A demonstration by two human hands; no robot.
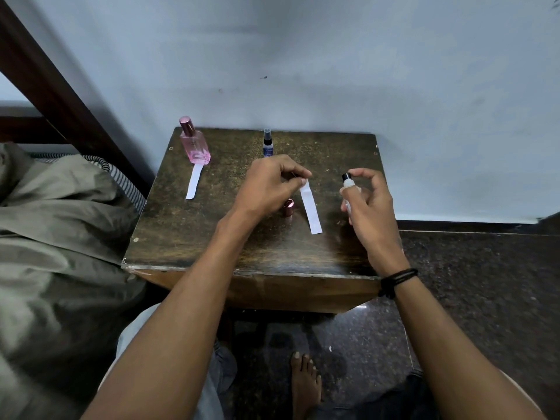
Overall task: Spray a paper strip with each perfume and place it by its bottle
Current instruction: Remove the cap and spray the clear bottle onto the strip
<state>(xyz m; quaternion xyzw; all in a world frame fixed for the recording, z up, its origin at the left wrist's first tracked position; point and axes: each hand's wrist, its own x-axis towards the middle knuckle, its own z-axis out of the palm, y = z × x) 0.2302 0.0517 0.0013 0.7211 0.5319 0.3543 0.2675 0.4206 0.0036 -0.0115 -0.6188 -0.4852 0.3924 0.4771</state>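
Paper strip (310, 207) hangs pinched in our left hand (266, 184) above the tabletop (181, 231), facing the clear bottle (348, 189) our right hand (368, 204) grips for spraying.

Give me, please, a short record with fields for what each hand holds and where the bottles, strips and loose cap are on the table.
left hand: pinches the top end of a paper strip, which hangs down over the table
right hand: grips a small clear bottle with a black nozzle, index finger raised over it
pink bottle: upright at back left, capped
second strip: flat in front of the pink bottle
dark bottle: upright at back centre, partly behind the left hand
loose cap: pink, standing near the held strip
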